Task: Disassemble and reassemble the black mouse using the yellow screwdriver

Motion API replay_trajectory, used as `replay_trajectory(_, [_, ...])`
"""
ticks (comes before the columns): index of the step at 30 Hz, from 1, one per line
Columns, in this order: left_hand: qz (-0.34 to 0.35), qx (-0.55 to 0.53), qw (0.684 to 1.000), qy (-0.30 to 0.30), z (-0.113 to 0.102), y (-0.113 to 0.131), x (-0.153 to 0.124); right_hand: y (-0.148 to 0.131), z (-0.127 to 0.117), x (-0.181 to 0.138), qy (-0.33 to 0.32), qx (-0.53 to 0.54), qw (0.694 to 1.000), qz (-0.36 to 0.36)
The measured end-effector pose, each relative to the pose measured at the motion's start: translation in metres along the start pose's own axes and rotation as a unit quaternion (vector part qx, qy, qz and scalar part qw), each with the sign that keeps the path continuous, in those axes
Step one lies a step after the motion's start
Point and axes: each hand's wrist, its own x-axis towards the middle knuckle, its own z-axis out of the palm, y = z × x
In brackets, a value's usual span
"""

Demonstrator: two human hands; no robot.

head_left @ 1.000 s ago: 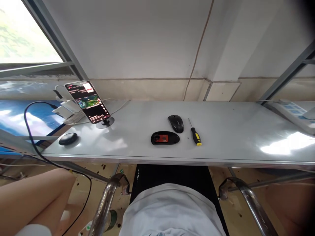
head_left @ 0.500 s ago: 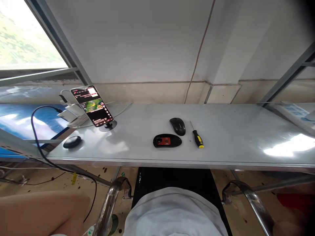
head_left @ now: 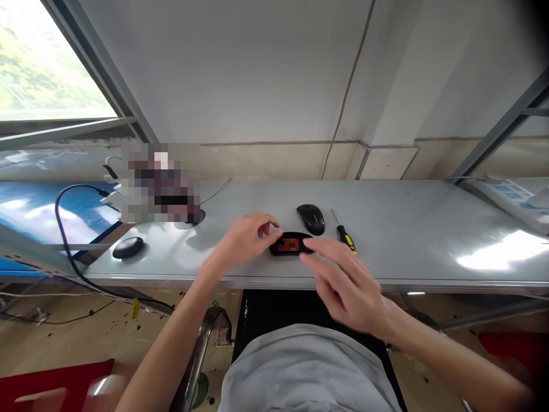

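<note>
On the grey table (head_left: 407, 229) lies an opened black mouse base (head_left: 290, 245) with a red circuit board showing. My left hand (head_left: 246, 237) reaches it from the left, fingers curled, fingertips at its left end. My right hand (head_left: 343, 283) comes in from the right with fingers spread, fingertips touching the base's right end. Neither hand has lifted it. Just behind the base sits the black mouse cover (head_left: 311, 218). A screwdriver (head_left: 344, 234) with a black and yellow handle lies to its right, partly hidden by my right hand.
A phone on a stand (head_left: 160, 183), blurred out, stands at the table's back left with white chargers and a black cable (head_left: 64, 229). A small black oval object (head_left: 127, 246) lies at the left front. Chair armrests (head_left: 206, 332) sit below the table edge.
Both hands have come up into view from below the table and reached the opened mouse base. The objects on the table have not moved.
</note>
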Motion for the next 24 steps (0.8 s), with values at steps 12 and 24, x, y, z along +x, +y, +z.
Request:
replay_trajectory(12, [0.057, 0.005, 0.997, -0.058, 0.022, -0.014, -0.013, 0.045, 0.044, 0.040, -0.078, -0.041, 0.996, 0.031])
replay_trajectory(24, [0.071, 0.024, 0.997, -0.032, 0.026, -0.010, -0.016, 0.046, 0.039, 0.038, -0.064, -0.007, 0.994, 0.092])
